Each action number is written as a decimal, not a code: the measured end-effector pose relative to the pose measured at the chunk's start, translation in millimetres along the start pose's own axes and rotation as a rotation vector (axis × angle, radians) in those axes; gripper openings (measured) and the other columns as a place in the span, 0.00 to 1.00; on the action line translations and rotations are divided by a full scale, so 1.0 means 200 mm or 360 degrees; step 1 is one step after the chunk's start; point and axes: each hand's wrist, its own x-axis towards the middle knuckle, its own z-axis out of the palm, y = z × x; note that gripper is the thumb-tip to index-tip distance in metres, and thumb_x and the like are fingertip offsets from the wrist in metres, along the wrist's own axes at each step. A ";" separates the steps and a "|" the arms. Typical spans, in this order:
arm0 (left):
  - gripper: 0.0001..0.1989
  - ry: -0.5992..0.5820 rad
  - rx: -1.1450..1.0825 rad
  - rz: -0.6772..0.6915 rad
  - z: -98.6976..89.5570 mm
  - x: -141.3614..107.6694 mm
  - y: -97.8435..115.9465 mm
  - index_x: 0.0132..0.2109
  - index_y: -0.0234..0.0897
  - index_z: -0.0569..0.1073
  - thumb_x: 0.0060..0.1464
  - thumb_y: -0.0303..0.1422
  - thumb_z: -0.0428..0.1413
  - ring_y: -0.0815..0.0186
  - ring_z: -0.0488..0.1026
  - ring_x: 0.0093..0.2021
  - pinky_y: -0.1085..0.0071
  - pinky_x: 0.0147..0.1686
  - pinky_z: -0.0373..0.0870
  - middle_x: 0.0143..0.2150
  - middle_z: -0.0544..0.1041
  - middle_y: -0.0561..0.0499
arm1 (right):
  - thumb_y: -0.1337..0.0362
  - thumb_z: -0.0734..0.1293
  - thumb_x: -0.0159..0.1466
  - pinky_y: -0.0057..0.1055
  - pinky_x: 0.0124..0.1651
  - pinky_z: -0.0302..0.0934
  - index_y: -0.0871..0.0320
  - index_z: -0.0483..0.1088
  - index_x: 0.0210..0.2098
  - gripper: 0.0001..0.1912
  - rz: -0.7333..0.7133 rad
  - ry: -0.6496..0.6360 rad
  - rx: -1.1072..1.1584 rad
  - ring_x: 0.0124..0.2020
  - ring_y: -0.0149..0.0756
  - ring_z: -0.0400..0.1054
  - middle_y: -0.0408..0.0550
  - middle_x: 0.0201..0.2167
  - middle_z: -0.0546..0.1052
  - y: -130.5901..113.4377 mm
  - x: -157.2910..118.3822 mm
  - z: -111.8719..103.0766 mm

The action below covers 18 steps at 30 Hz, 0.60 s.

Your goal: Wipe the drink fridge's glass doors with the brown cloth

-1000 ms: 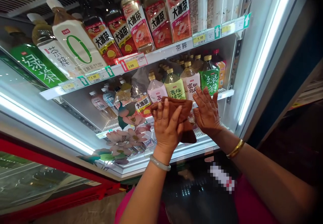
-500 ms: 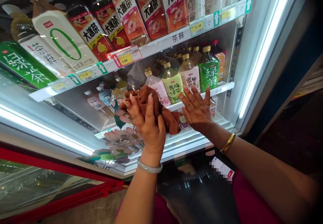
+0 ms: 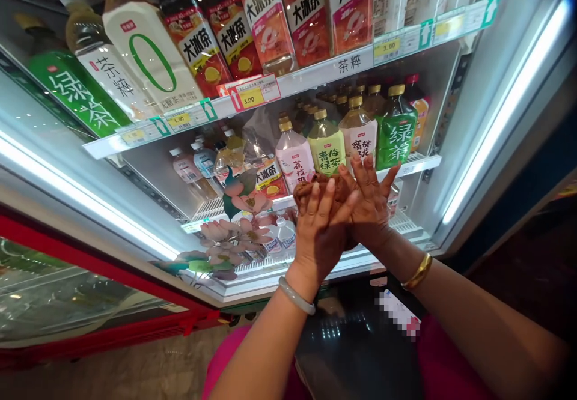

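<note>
My left hand (image 3: 317,241), with a pale bangle at its wrist, presses a crumpled brown cloth (image 3: 343,194) under its fingers against the clear glass front of a drinks cooler. Most of the cloth is hidden behind both hands. Close beside it, my right hand (image 3: 368,211), with a gold bangle, is open, its fingers spread on the glass. Whether the right hand touches the cloth I cannot tell. Flower decals (image 3: 234,241) show on the glass to the left of my hands. Behind the fingers stand a yellow-green labelled bottle (image 3: 328,148) and a pink labelled bottle (image 3: 294,157).
Large tea bottles (image 3: 155,57) line the upper shelf, above price tags (image 3: 252,98). A green tea bottle (image 3: 397,130) stands at the right of the middle shelf. At lower left is a red-framed cooler (image 3: 198,322). A black surface (image 3: 347,352) lies below my arms.
My left hand has slid right with the cloth, from over the flower decals to beside my right hand. My right hand stays spread on the glass. The view has shifted slightly.
</note>
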 end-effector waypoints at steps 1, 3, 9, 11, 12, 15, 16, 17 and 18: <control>0.33 -0.0031 -0.0011 0.0052 0.01 0.00 0.00 0.73 0.48 0.64 0.63 0.27 0.58 0.50 0.44 0.80 0.48 0.76 0.54 0.81 0.46 0.47 | 0.60 0.60 0.74 0.62 0.79 0.22 0.47 0.48 0.77 0.34 0.0015 0.0017 0.0000 0.77 0.47 0.50 0.52 0.73 0.63 -0.01 0.00 0.01; 0.32 -0.0025 -0.0009 0.0110 -0.01 0.02 -0.03 0.72 0.51 0.66 0.64 0.26 0.58 0.54 0.46 0.80 0.51 0.76 0.54 0.80 0.50 0.49 | 0.62 0.59 0.74 0.62 0.79 0.22 0.49 0.48 0.77 0.34 -0.0011 0.0046 0.0001 0.78 0.46 0.48 0.52 0.74 0.62 -0.01 -0.01 0.02; 0.33 0.0247 0.0096 -0.0223 -0.13 0.07 -0.12 0.75 0.47 0.61 0.66 0.23 0.53 0.49 0.43 0.81 0.44 0.77 0.47 0.81 0.46 0.47 | 0.65 0.61 0.72 0.68 0.78 0.26 0.45 0.43 0.78 0.39 -0.0027 -0.0022 0.0036 0.79 0.48 0.45 0.50 0.76 0.58 0.00 -0.01 0.02; 0.31 0.0180 0.0099 -0.0148 -0.08 0.02 -0.08 0.73 0.48 0.65 0.65 0.27 0.56 0.48 0.40 0.81 0.43 0.77 0.46 0.81 0.44 0.48 | 0.65 0.60 0.72 0.68 0.77 0.25 0.44 0.43 0.78 0.39 -0.0019 -0.0006 0.0064 0.79 0.49 0.46 0.50 0.76 0.58 0.01 -0.01 0.02; 0.30 0.0086 0.0091 -0.0082 -0.04 -0.01 -0.06 0.71 0.49 0.68 0.64 0.30 0.59 0.48 0.37 0.81 0.44 0.77 0.46 0.81 0.44 0.49 | 0.65 0.60 0.72 0.67 0.78 0.25 0.44 0.44 0.78 0.38 -0.0024 0.0018 0.0064 0.79 0.49 0.46 0.50 0.76 0.59 0.01 -0.01 0.02; 0.24 -0.0046 0.0109 0.0061 0.01 -0.04 -0.06 0.65 0.52 0.75 0.63 0.33 0.62 0.53 0.40 0.81 0.49 0.77 0.49 0.79 0.55 0.50 | 0.63 0.59 0.73 0.68 0.77 0.25 0.46 0.47 0.77 0.35 -0.0047 0.0055 0.0016 0.78 0.49 0.47 0.52 0.75 0.60 0.01 -0.01 0.03; 0.23 -0.0034 0.0114 0.0086 -0.01 -0.03 -0.08 0.64 0.52 0.75 0.63 0.32 0.62 0.55 0.42 0.81 0.50 0.77 0.50 0.78 0.58 0.50 | 0.63 0.59 0.73 0.68 0.77 0.26 0.47 0.47 0.77 0.35 -0.0058 0.0047 -0.0002 0.78 0.49 0.47 0.52 0.75 0.60 0.01 -0.01 0.02; 0.23 0.0014 0.0114 0.0092 -0.04 -0.02 -0.12 0.64 0.52 0.75 0.64 0.31 0.61 0.55 0.44 0.81 0.50 0.77 0.51 0.78 0.59 0.49 | 0.63 0.59 0.73 0.68 0.77 0.27 0.48 0.47 0.77 0.36 -0.0068 0.0033 -0.0015 0.79 0.49 0.46 0.53 0.75 0.59 0.01 -0.01 0.02; 0.23 0.0078 0.0114 0.0070 -0.07 0.01 -0.16 0.65 0.50 0.75 0.65 0.29 0.60 0.55 0.45 0.80 0.49 0.77 0.52 0.78 0.58 0.49 | 0.64 0.60 0.72 0.68 0.77 0.28 0.49 0.47 0.77 0.36 -0.0079 0.0021 -0.0020 0.79 0.48 0.45 0.53 0.75 0.59 0.01 -0.01 0.01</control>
